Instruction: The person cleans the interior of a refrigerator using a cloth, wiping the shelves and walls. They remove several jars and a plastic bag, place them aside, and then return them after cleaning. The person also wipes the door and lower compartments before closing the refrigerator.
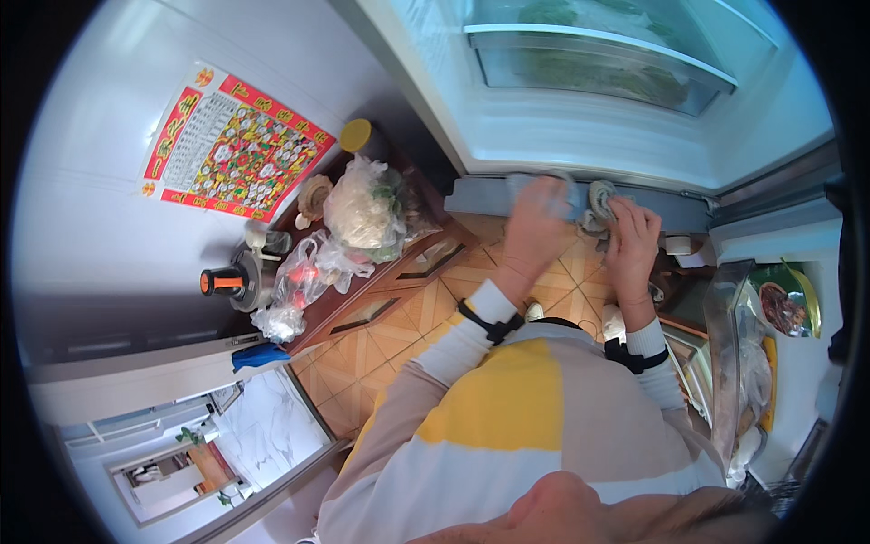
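My left hand point(537, 231) is at the front edge of the open refrigerator point(598, 146); a translucent, blurred thing, perhaps a thin plastic bag or container, is at its fingers. My right hand point(632, 238) grips a crumpled greyish cloth point(599, 204) just beside it, in front of the same edge. Above both hands, inside the refrigerator, a clear drawer point(584, 68) holds bagged leafy greens. What my left palm covers is hidden.
The open refrigerator door point(795, 381) stands at the right, with packets in its clear shelf point(724, 353). At the left, a dark red wooden cabinet point(380, 292) bears bagged vegetables point(360, 211), a yellow-lidded jar point(357, 136) and an appliance with an orange-and-black handle point(224, 281).
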### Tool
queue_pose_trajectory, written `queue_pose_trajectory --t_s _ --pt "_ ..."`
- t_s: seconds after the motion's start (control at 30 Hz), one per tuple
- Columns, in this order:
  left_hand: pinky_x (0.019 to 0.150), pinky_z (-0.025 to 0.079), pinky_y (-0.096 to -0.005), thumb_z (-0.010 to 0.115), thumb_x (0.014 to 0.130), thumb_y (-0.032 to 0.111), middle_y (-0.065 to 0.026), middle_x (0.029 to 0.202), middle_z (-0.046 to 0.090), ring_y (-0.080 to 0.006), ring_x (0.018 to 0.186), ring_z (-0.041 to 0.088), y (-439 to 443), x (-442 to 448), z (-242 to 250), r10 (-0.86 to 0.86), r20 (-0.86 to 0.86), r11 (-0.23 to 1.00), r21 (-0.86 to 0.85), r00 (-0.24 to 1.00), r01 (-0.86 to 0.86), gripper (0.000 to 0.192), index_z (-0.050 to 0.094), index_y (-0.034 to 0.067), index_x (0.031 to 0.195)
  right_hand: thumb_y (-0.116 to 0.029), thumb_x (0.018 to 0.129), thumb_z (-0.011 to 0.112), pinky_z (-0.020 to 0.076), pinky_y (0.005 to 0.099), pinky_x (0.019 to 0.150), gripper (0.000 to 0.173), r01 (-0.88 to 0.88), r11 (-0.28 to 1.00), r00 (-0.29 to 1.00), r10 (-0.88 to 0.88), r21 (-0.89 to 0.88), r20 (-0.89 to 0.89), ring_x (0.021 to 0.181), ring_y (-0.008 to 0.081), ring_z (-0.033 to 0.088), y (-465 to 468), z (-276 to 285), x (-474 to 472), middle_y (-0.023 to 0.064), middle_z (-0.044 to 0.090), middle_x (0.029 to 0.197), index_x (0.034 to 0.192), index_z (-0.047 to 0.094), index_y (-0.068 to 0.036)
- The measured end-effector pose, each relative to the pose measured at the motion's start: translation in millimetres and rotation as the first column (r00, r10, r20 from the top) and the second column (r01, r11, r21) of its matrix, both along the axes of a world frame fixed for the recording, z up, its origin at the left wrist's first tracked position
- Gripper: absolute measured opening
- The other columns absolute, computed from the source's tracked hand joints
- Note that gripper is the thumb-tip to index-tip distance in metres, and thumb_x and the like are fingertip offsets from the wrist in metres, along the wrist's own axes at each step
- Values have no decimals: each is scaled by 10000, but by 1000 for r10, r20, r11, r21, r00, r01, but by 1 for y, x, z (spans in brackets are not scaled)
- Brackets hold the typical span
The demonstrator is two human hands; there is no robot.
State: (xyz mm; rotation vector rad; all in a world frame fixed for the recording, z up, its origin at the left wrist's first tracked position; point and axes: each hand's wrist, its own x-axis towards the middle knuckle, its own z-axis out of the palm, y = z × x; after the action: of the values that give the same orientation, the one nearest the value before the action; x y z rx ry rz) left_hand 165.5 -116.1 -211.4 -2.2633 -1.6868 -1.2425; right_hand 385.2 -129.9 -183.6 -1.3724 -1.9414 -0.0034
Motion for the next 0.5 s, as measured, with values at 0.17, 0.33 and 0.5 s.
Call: queue_pose_trajectory --t_s 0.17,0.33,0.5 --pt "1230 508 -507 701 1023 61 -201 1515 699 -394 1444 639 -27 -62 1 46 -40 999 30 998 -45 408 711 22 1429 52 920 781 522 448 1059 460 -21 999 1000 21 25 -4 1184 372 597 2 -1 1 57 739 1404 1355 754 -95" --pt "1269 448 -523 566 1158 98 -199 1601 649 -425 1522 567 -42 -118 -22 341 44 937 -102 939 -335 425 627 -5 1566 65 921 782 522 444 1062 472 5 1000 1000 -5 12 -24 1196 374 595 3 -4 0 64 738 1404 1366 756 -91" --pt "1250 478 -546 642 1112 80 -200 1611 642 -441 1520 576 -42 -58 -29 126 -36 988 90 991 -123 449 641 9 1555 66 929 775 516 451 1073 473 14 1000 1000 -14 19 -3 1211 376 600 4 -7 -2 76 740 1409 1376 753 -87"
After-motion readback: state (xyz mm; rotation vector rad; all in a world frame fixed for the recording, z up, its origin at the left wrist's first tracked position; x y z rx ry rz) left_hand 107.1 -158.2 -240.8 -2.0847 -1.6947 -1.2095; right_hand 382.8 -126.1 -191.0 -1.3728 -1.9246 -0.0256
